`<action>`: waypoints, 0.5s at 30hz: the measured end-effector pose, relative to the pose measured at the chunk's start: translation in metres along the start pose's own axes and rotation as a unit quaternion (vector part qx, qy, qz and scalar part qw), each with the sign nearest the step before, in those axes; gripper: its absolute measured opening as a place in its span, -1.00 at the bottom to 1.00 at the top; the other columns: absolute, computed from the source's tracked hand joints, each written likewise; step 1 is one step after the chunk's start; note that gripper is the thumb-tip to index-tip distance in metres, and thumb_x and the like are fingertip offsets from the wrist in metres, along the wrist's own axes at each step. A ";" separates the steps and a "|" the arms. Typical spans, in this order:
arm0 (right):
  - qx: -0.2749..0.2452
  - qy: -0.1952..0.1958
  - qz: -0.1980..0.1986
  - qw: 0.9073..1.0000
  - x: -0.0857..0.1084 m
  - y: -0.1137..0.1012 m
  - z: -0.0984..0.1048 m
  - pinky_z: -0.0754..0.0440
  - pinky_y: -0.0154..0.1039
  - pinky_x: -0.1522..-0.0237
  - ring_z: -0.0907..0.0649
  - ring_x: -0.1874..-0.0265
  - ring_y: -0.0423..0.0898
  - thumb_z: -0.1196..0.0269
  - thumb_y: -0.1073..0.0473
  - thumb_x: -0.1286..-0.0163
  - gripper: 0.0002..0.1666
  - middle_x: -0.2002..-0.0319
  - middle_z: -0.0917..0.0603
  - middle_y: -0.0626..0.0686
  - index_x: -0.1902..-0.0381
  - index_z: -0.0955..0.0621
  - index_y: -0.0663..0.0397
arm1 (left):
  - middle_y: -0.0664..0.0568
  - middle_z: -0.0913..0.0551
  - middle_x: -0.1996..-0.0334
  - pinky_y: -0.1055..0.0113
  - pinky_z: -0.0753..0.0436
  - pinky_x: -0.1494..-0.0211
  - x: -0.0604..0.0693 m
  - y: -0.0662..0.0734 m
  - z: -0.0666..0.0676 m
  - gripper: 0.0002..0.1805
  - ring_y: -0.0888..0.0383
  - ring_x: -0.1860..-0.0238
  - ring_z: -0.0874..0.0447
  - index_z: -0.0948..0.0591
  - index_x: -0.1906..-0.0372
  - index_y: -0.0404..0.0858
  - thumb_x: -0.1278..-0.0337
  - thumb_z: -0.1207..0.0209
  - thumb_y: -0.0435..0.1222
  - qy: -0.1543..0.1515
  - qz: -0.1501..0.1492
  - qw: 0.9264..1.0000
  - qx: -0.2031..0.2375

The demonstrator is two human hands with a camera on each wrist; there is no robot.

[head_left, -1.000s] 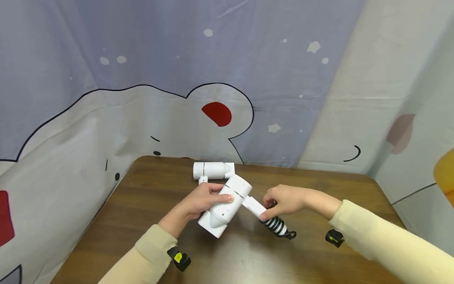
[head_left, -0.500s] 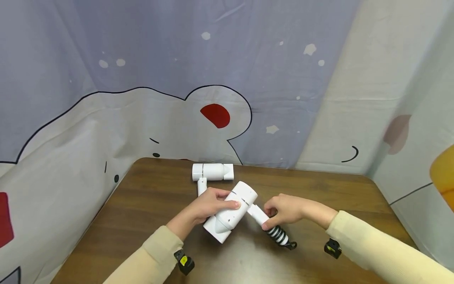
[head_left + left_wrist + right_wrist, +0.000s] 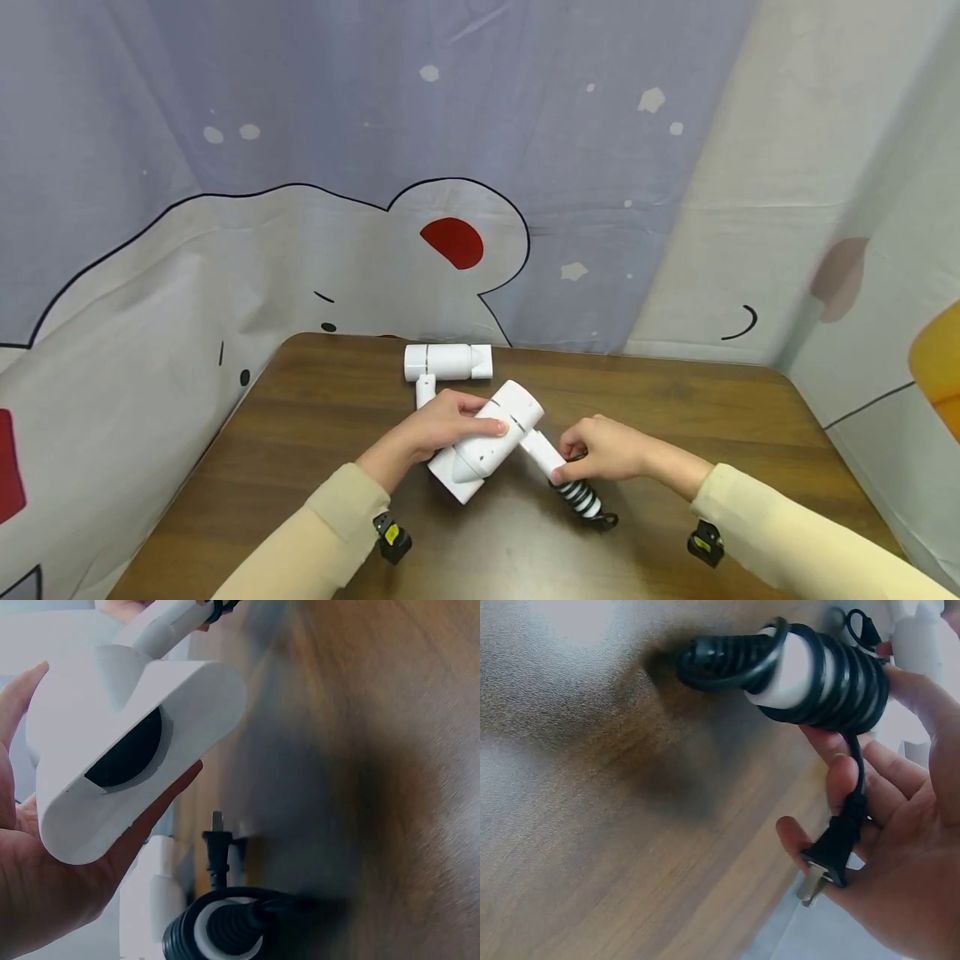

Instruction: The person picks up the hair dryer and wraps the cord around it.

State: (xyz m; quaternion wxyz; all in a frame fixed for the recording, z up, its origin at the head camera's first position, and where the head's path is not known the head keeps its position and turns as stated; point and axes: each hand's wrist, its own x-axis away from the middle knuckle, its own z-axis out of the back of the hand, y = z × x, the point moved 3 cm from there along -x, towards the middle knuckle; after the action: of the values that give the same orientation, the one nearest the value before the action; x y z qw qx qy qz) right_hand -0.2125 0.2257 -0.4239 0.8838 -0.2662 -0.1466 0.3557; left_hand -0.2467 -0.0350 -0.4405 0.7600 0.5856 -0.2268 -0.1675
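Observation:
A white hair dryer (image 3: 487, 450) is held tilted above the table, its nozzle toward the lower left. My left hand (image 3: 438, 427) grips its barrel, thumb on top; the left wrist view looks into the dark slot of the nozzle (image 3: 67, 832). My right hand (image 3: 607, 450) holds the handle between thumb and fingers. Black power cord (image 3: 847, 682) is coiled round that handle. Its plug (image 3: 832, 851) hangs at my right fingers in the right wrist view. Behind lies a second white hair dryer (image 3: 446, 362), its handle partly hidden by my left hand.
The brown wooden table (image 3: 675, 417) ends at a printed cloth backdrop (image 3: 337, 250), which also runs along both sides. The left wrist view shows the second dryer's coiled cord (image 3: 176, 937) and upright plug (image 3: 217, 851) close below my left hand.
The held dryer and both hands have shifted slightly right and toward the near side, uncovering more of the second dryer's handle. Over the last half second they barely move. Both grips look unchanged.

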 end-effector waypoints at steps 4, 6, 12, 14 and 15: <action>0.025 0.022 0.009 0.999 0.001 -0.005 0.001 -0.28 -0.42 0.49 -0.35 0.61 -0.46 -0.48 -0.07 -0.31 -0.71 0.62 -0.49 -0.38 0.51 -0.66 -0.16 | 0.01 -0.82 0.26 0.30 -0.70 0.22 -0.003 0.003 0.006 -0.48 0.19 0.32 -0.75 -0.73 -0.21 -0.37 -0.27 -0.44 -0.14 -0.025 0.018 0.999 -0.011; 0.019 0.029 0.003 0.999 0.002 -0.006 0.001 -0.28 -0.41 0.49 -0.35 0.62 -0.45 -0.49 -0.07 -0.29 -0.71 0.63 -0.49 -0.37 0.52 -0.65 -0.16 | 0.03 -0.80 0.29 0.28 -0.71 0.24 -0.004 0.007 0.008 -0.51 0.18 0.33 -0.74 -0.73 -0.20 -0.35 -0.30 -0.42 -0.13 -0.041 0.025 0.999 -0.012; -0.006 0.022 -0.017 1.000 0.002 -0.005 -0.003 -0.34 -0.41 0.49 -0.41 0.60 -0.42 -0.50 -0.06 -0.22 -0.73 0.60 -0.52 -0.35 0.49 -0.65 -0.14 | 0.05 -0.77 0.36 0.30 -0.70 0.25 -0.009 0.017 0.009 -0.59 0.19 0.37 -0.73 -0.75 -0.11 -0.34 -0.29 -0.42 -0.17 -0.082 0.010 0.996 -0.027; -0.007 0.020 -0.018 1.000 0.003 -0.004 -0.003 -0.35 -0.41 0.49 -0.41 0.59 -0.42 -0.50 -0.06 -0.22 -0.74 0.60 -0.51 -0.34 0.48 -0.64 -0.14 | 0.06 -0.77 0.38 0.31 -0.70 0.26 -0.011 0.020 0.008 -0.61 0.20 0.38 -0.72 -0.76 -0.09 -0.35 -0.29 -0.43 -0.19 -0.088 0.004 0.996 -0.029; -0.008 0.020 -0.016 1.000 0.003 -0.004 -0.003 -0.34 -0.41 0.49 -0.40 0.59 -0.42 -0.49 -0.05 -0.22 -0.74 0.60 -0.50 -0.34 0.48 -0.64 -0.13 | 0.05 -0.77 0.38 0.31 -0.70 0.26 -0.012 0.021 0.008 -0.62 0.20 0.38 -0.72 -0.76 -0.08 -0.35 -0.29 -0.43 -0.20 -0.089 0.002 0.996 -0.029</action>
State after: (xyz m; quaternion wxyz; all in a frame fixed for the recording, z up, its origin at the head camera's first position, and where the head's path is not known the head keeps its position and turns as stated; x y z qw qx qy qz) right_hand -0.2067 0.2244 -0.4240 0.8902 -0.2779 -0.1358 0.3345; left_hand -0.2610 -0.0301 -0.4208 0.7536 0.5458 -0.2897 -0.2242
